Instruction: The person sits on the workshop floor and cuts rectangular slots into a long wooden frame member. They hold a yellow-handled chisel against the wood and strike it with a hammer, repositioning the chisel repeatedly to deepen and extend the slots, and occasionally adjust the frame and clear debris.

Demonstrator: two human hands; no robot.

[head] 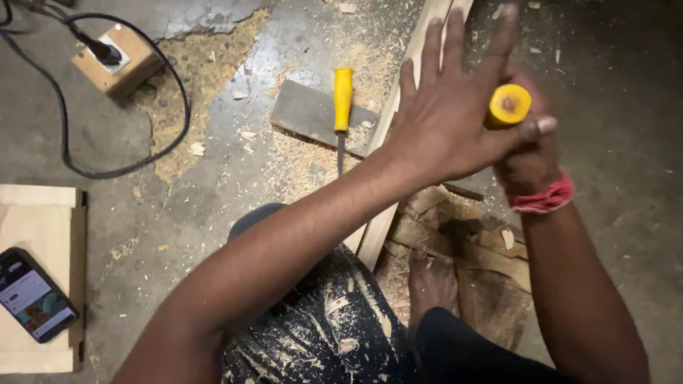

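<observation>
My right hand (530, 153) is wrapped around a tool with a yellow handle (508, 105), whose butt end points up at the camera. My left hand (448, 107) lies flat against that handle and my right fist, fingers spread and stretched out. Both hands hover over a long pale wooden strip (384, 128) that runs from the top of the view down to my lap. A second yellow-handled chisel (342, 107) lies loose on a dark grey block (306, 114) to the left of the strip. The blade of the held tool is hidden behind my hands.
My bare foot (430, 281) rests on wood scraps (491, 242) below the hands. Sawdust and chips cover the concrete floor. A wooden socket box (117, 60) with a black cable (181, 99) sits top left. A phone (32, 295) lies on a plywood board (39, 220) at the left edge.
</observation>
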